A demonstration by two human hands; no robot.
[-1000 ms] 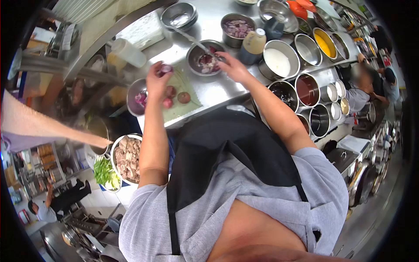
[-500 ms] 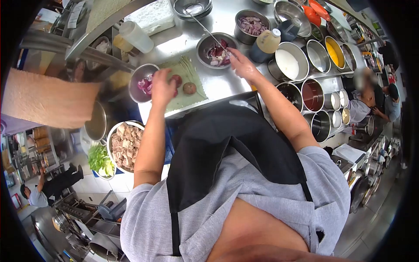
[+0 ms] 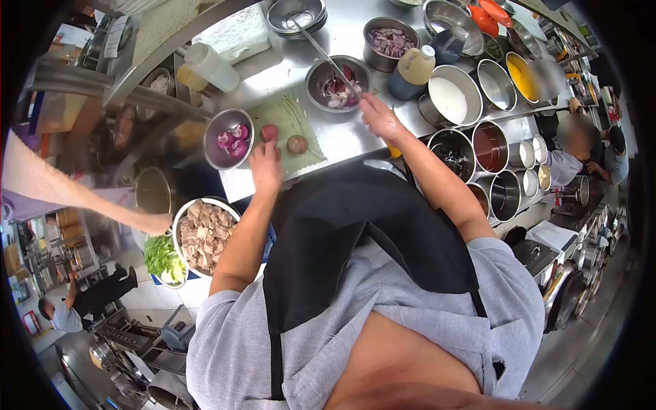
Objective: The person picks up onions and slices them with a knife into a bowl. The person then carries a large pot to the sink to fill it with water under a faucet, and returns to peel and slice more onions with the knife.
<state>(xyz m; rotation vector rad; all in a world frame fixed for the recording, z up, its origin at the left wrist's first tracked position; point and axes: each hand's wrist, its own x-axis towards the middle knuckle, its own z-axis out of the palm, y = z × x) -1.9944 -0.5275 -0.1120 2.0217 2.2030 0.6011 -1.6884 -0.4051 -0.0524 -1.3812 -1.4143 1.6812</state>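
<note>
My right hand point(image 3: 381, 117) is closed round the handle end of a long, thin knife point(image 3: 328, 60), whose blade slants up and left over a steel bowl of cut red onion point(image 3: 316, 92). My left hand point(image 3: 266, 171) has its fingers curled at the near side of a red onion point(image 3: 269, 132) on a pale green cutting board point(image 3: 311, 137). Right beside it lies a brownish round onion point(image 3: 297, 144), with green stalks point(image 3: 292, 113) behind. Peeled purple onions point(image 3: 234, 141) sit in a steel bowl point(image 3: 210, 154) left of the board.
Meat chunks point(image 3: 205, 236) fill a bowl below left, beside leafy greens point(image 3: 164, 258). Another person's arm point(image 3: 89, 195) reaches in from the left. Pots, including one of white liquid point(image 3: 447, 99), and a sauce bottle point(image 3: 413, 72) crowd the right. Stacked bowls point(image 3: 297, 17) stand behind.
My left hand has moved from beside the onion bowl down and right, onto the board. The knife has shifted slightly with my right hand. The other person's arm has swung lower.
</note>
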